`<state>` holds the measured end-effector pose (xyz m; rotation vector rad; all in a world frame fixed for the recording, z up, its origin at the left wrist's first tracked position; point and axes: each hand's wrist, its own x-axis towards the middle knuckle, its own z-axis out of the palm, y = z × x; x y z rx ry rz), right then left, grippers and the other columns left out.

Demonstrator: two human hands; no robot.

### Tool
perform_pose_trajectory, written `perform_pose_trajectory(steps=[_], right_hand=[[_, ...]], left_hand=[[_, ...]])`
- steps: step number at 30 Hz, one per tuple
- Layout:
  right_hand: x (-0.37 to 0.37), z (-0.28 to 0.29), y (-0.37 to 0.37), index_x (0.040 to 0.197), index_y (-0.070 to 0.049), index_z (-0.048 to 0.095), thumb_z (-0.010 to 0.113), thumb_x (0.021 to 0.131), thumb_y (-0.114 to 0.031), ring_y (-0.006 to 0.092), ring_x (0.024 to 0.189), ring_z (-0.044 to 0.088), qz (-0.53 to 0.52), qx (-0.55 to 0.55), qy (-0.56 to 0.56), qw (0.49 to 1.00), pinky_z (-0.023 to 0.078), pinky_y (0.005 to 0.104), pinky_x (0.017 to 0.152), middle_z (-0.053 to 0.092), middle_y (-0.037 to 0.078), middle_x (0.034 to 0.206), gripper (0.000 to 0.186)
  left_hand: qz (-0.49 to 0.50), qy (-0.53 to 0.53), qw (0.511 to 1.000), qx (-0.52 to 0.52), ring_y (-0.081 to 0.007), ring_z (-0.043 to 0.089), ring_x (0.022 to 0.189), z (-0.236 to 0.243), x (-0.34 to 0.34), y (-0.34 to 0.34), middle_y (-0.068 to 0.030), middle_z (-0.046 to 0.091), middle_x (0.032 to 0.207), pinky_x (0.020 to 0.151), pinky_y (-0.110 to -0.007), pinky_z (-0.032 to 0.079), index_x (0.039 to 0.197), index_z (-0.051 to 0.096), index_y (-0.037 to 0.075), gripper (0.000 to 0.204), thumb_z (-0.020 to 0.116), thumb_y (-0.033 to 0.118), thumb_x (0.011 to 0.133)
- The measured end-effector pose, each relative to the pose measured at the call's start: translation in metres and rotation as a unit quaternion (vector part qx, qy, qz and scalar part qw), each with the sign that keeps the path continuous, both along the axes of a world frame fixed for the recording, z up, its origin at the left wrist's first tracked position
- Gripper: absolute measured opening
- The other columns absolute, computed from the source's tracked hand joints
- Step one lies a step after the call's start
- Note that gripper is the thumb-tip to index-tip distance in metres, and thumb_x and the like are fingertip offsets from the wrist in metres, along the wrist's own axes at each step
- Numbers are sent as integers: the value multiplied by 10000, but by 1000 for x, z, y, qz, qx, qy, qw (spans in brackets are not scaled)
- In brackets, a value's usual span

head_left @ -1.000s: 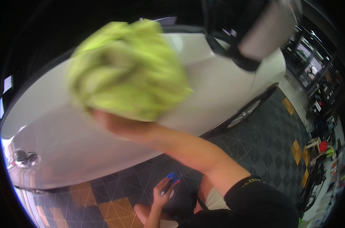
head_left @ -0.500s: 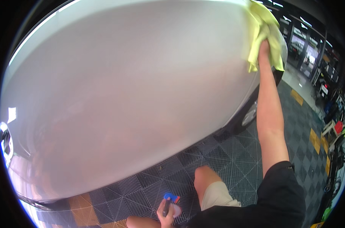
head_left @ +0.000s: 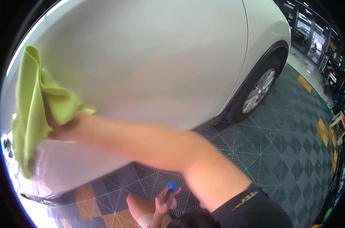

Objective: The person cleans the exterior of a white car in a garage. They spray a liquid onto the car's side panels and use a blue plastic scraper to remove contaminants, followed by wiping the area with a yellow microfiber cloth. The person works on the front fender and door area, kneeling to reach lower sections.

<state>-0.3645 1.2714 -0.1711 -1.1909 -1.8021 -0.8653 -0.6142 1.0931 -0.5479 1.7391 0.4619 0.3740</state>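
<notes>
My right hand (head_left: 64, 127), blurred, is closed on a yellow-green cloth (head_left: 32, 110) at the side of a silver-white car (head_left: 161, 64), near the door handle (head_left: 7, 146) at the far left. My forearm stretches across the lower door from the bottom right, and my fingers are partly hidden by the fabric. Low in the middle, my left hand (head_left: 163, 205) grips a small tool (head_left: 173, 186) by its dark handle; its head is blue with a red edge. A bent knee shows beside that hand.
The front wheel (head_left: 258, 91) is at the right, above grey and yellow floor tiles (head_left: 275, 148). Along the right edge stand a pale stool (head_left: 337, 119) with something red, equipment and cables (head_left: 332, 76). Glass doors (head_left: 309, 36) are at the back right.
Since half a second ago, my right hand and the cloth have swept from the right end of the panel to its far left. The view now takes in more of the front wheel.
</notes>
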Motion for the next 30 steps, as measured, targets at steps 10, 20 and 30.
perform_pose_trajectory(steps=[10,20,30], right_hand=[[361,-104,-332,1282,1,668,585,1040,-207,372,1208,655,-384,135,255,877,492,478,1080,705,218,1240,329],[63,-52,-99,1339,-46,667,594,1055,-208,401,1239,640,-217,161,91,958,474,479,1136,696,201,1288,335],[-212,-6,71,1407,-45,618,555,1080,-214,323,1294,618,169,29,99,980,467,459,1130,666,168,1383,373]], left_hand=[[126,-1,991,-53,-41,577,763,-17,-16,-5,23,672,889,701,-225,487,1400,663,-67,464,734,116,979],[229,-49,971,49,-174,703,1076,-52,-83,1,-201,763,1177,915,-330,532,1284,712,-81,369,719,113,970],[231,-98,951,-182,-39,547,683,-55,-49,10,41,597,790,602,-225,443,1432,622,-72,452,671,37,996]])
